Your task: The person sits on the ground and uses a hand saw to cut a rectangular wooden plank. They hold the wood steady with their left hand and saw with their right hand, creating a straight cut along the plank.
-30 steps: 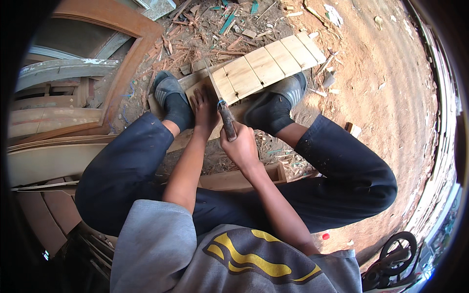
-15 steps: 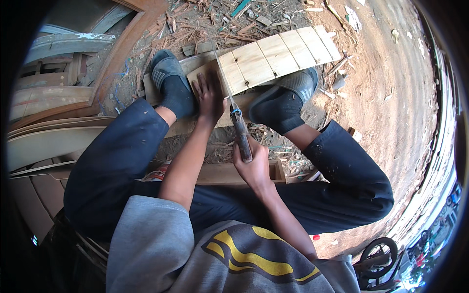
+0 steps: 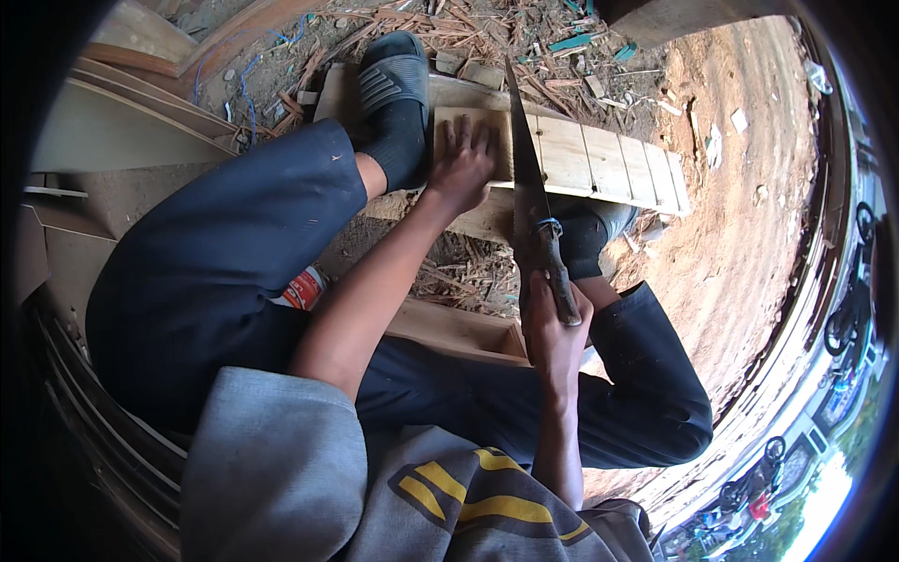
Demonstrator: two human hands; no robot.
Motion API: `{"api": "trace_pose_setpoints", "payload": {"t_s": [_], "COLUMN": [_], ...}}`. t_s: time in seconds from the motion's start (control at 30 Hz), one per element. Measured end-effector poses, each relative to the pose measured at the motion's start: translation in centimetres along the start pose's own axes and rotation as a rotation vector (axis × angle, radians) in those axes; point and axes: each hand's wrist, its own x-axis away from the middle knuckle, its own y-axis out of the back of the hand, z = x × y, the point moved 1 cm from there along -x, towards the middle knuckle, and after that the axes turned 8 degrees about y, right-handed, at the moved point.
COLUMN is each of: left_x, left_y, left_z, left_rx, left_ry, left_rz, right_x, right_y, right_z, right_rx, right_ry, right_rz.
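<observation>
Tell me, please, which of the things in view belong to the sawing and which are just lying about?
In use: handsaw gripped by the right hand; slatted wooden panel pressed flat by the left hand.

Lying about: wood scraps, small red can, stacked boards.

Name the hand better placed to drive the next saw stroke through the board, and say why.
Right. The right hand already grips the hand saw, its blade lying across the wooden board. The left hand lies flat on the board, probably steadying it.
</observation>
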Motion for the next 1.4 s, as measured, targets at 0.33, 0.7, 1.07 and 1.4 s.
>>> {"api": "trace_pose_setpoints", "payload": {"t_s": [0.33, 0.7, 1.07, 1.4], "left_x": [0.7, 0.9, 0.9, 1.1], "left_y": [-1.6, -2.3, -3.1, -3.0], "left_z": [-0.4, 0.0, -1.7, -1.3], "left_rx": [0.076, 0.087, 0.113, 0.062], "left_ry": [0.034, 0.061, 0.078, 0.115], "left_rz": [-0.110, -0.157, -0.204, -0.187], "right_x": [-4.1, -4.0, -3.5, -2.8], "right_y": [-2.4, -2.2, -2.1, -0.6], "right_z": [-0.2, -0.5, -3.6, -5.4], "right_rx": [0.093, 0.130, 0.171, 0.151], "right_ry": [0.139, 0.127, 0.180, 0.236], "right_rz": [0.043, 0.077, 0.019, 0.045]}}
